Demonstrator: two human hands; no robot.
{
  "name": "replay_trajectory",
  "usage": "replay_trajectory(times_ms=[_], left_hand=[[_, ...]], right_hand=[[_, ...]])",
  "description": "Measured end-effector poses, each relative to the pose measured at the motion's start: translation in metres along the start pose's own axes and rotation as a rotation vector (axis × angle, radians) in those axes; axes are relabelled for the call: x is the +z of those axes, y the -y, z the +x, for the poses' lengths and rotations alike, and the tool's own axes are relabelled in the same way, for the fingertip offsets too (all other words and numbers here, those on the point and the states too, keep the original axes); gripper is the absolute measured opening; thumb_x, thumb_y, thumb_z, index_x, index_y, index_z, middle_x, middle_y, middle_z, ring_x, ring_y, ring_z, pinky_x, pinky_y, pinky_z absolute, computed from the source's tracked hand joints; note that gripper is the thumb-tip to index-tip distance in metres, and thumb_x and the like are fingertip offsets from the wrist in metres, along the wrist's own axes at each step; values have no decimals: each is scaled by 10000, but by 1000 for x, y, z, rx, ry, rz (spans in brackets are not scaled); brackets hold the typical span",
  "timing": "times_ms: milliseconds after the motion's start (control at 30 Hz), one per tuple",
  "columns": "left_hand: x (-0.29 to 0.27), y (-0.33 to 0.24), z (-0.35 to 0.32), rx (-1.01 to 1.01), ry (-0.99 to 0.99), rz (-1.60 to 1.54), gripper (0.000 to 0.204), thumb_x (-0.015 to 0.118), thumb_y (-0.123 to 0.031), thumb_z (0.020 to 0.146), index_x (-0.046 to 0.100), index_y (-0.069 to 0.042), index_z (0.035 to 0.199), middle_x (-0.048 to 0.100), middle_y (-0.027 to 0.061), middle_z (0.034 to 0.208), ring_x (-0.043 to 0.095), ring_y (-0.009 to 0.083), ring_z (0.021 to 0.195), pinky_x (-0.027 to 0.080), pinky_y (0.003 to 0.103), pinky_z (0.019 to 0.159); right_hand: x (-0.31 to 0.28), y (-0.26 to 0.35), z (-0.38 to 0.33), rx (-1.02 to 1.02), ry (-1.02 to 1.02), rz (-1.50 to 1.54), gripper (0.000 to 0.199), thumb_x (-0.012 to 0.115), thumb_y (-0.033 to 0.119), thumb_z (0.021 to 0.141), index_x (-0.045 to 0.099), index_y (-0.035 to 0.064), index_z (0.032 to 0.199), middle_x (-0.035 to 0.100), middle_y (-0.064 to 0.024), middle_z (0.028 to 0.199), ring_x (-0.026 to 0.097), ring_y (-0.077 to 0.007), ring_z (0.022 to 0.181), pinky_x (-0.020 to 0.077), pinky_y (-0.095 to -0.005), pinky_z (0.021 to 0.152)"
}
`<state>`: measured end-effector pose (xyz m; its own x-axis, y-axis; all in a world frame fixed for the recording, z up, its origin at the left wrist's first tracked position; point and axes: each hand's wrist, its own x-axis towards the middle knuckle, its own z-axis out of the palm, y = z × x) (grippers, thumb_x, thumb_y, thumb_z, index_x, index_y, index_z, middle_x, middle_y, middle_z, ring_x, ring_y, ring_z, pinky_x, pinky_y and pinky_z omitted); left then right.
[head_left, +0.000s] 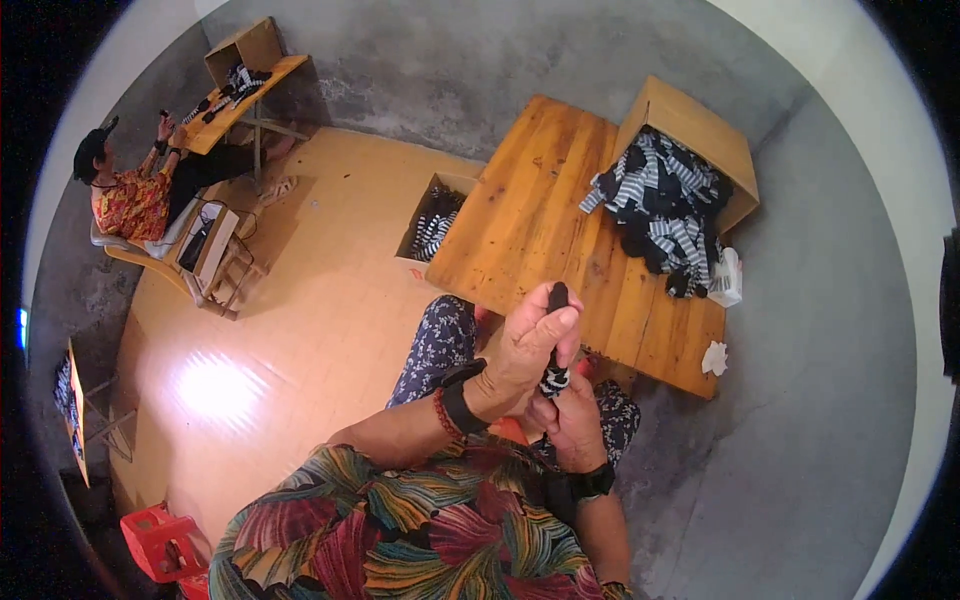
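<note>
Between my two hands, above the near edge of the wooden table (520, 200), is a dark sock (555, 382) with grey-and-black stripes at its lower part. My left hand (530, 345) is wrapped round its upper part, and a rounded black end pokes out past the thumb. Lower down, my right hand (575, 415) closes on the striped end. Much of the sock is hidden by my fingers. A heap of similar striped socks (675, 200) spills from a cardboard box (740, 155) lying on its side on the table.
Beside the table's left edge stands an open carton (410, 235) holding more striped pieces. A white pack (727, 278) and a crumpled tissue (714, 358) lie at the table's right. Far left, another person (135, 205) sits at a narrow table (215, 125). A red plastic stool (160, 540) is at lower left.
</note>
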<state>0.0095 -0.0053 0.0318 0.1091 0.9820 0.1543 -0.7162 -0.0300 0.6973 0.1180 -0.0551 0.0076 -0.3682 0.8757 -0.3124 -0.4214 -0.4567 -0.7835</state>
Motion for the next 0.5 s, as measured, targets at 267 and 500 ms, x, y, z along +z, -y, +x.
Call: replay_trajectory(times_ms=[267,500], left_hand=[[-19,-7,16,38,-53,-127,193,486,-237,876,478,-44,879,503,54,577,496,156,486,441,281,499],[-5,4,7,14,-46,-116,149,449,-195,895,469,-47,889,471,16,566,445,97,456,382,218,459]], right_hand=[[-23,-5,1,-312,-241,-742,125,480,96,830,523,-16,795,434,-28,589,405,-88,559,356,-261,506],[-25,-16,8,-484,-248,-762,194,474,205,894,549,27,885,446,54,619,383,-30,514,306,-176,465]])
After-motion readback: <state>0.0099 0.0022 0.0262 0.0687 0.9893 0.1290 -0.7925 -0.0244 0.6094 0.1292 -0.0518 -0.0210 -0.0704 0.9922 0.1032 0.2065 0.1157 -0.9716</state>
